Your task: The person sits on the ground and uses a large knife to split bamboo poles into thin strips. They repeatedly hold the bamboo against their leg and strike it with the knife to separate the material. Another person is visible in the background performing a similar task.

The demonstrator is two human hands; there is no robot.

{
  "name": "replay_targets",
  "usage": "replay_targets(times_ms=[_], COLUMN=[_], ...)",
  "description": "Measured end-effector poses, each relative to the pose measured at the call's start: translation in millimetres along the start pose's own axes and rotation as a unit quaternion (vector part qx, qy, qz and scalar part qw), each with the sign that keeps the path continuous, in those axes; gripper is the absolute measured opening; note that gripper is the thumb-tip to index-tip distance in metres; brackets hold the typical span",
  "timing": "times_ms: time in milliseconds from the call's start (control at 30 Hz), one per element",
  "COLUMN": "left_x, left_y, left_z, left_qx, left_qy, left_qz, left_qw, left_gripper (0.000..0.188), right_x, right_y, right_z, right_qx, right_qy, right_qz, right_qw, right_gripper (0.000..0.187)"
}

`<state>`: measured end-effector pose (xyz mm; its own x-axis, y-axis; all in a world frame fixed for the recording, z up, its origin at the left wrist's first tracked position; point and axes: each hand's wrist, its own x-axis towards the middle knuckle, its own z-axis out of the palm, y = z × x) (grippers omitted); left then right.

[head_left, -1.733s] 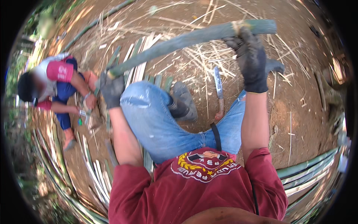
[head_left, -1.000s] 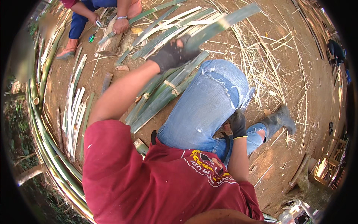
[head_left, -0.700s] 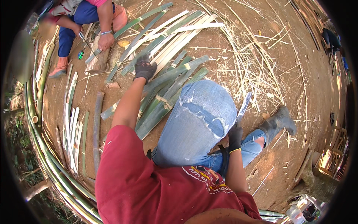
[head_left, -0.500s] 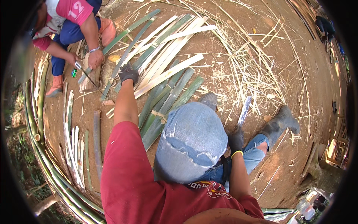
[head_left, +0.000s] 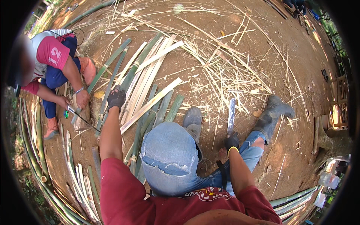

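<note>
My left hand (head_left: 117,98), in a dark glove, reaches out to the far left over a fan of split bamboo. Its fingers curl at the near end of a green bamboo strip (head_left: 139,60); the fingertips are partly hidden. Pale split strips (head_left: 152,77) lie just right of it. My right hand (head_left: 231,141), also gloved and with a yellow band at the wrist, is closed around a machete's handle. The machete's flat, whitish-stained blade (head_left: 231,117) points away from me, low over the ground, between my two boots.
A co-worker (head_left: 56,63) crouches at the left, holding a curved blade (head_left: 85,120) beside a wooden block (head_left: 85,112). Bamboo shavings (head_left: 225,75) litter the dirt ahead. Long bamboo poles (head_left: 37,165) curve along the left, and more lie at the lower right (head_left: 296,202). My knee (head_left: 168,150) rises in the middle.
The view has shifted, so the bamboo and co-worker appear farther left. My left hand's fingers have drawn in from a more spread pose. My right hand keeps the machete, its blade now more upright in view.
</note>
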<state>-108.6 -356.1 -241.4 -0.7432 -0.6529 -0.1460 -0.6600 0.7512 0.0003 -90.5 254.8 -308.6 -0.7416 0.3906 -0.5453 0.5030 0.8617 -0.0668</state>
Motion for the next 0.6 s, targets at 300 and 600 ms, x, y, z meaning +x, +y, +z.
replay_targets(times_ms=[300, 600], left_x=[-72, -165], left_y=[81, 174], left_z=[-109, -257], left_qx=[-0.589, -0.527], left_qy=[-0.01, -0.183], left_qz=[0.093, 0.333], left_qw=[0.803, 0.76], left_gripper=[0.021, 0.089], right_x=[81, -45], right_y=[40, 28], right_z=[63, -97], right_qx=[0.458, 0.814], right_qy=[-0.114, -0.209], right_qz=[-0.083, -0.117], right_qw=[0.878, 0.53], right_gripper=[0.031, 0.018])
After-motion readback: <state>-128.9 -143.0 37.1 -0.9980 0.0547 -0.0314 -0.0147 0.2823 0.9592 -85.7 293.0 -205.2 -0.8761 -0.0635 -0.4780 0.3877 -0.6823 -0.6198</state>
